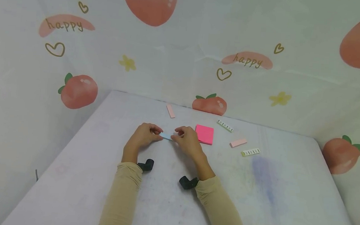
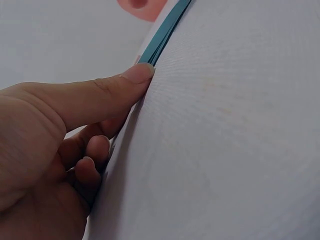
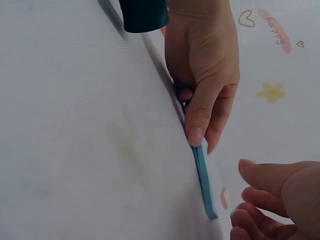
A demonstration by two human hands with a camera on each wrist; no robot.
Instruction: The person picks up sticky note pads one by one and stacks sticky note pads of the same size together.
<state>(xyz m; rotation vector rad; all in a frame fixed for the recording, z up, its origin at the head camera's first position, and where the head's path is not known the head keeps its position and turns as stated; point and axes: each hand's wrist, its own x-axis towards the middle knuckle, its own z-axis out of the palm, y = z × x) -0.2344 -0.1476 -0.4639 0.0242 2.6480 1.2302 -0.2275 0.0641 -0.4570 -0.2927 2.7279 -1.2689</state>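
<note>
A narrow light-blue pad of paper strips, like sticky notes (image 1: 165,136), lies low over the table between both hands. My left hand (image 1: 144,134) pinches one end of it between thumb and fingers. In the left wrist view the thumb presses on the pad's layered edge (image 2: 165,37), and its sheets part slightly. My right hand (image 1: 190,141) is beside the other end, its fingers loosely bent. The right wrist view shows a gap between that right hand (image 3: 280,195) and the pad (image 3: 202,175); nothing is in its grasp.
Right of the hands lies a square bright-pink sticky note pad (image 1: 204,134). One pink strip (image 1: 170,111) is behind the hands, another pink strip (image 1: 238,142) farther right. Two patterned white-and-green strips (image 1: 225,125) lie at the right. A printed cloth wall (image 1: 170,73) stands behind the table.
</note>
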